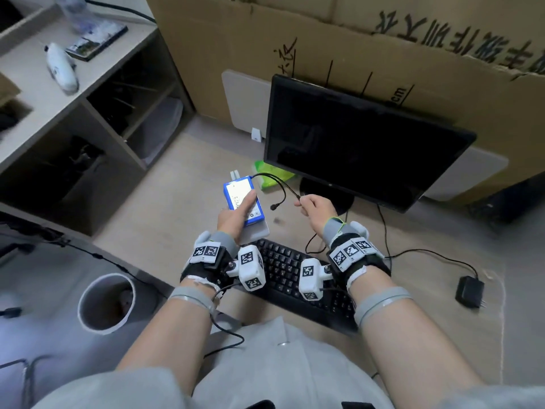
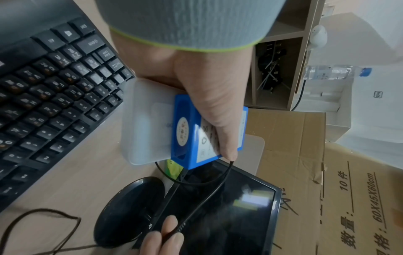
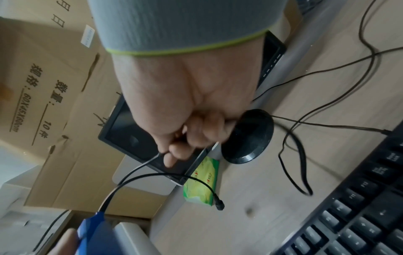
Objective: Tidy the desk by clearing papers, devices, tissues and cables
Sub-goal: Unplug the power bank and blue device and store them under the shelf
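Note:
My left hand [image 1: 236, 215] holds a blue battery pack [image 1: 240, 191] stacked on a white flat device [image 1: 256, 230] above the desk, thumb pressed along the pack's label [image 2: 220, 131]. Two thin black leads come out of the pack's far end. My right hand [image 1: 314, 206] pinches the end of one lead [image 3: 139, 168]; the other lead's barrel plug [image 1: 275, 206] hangs free [image 3: 219, 201]. A green tissue pack [image 1: 272, 177] lies on the desk under the monitor's left corner [image 3: 201, 181].
A black monitor [image 1: 362, 143] stands behind the hands, with a black keyboard [image 1: 298, 278] in front. A black power adapter [image 1: 469, 290] and its cable lie at the right. Cardboard boxes [image 1: 295, 39] stand behind, shelves [image 1: 73, 93] at left, and a white bin [image 1: 106, 302] below.

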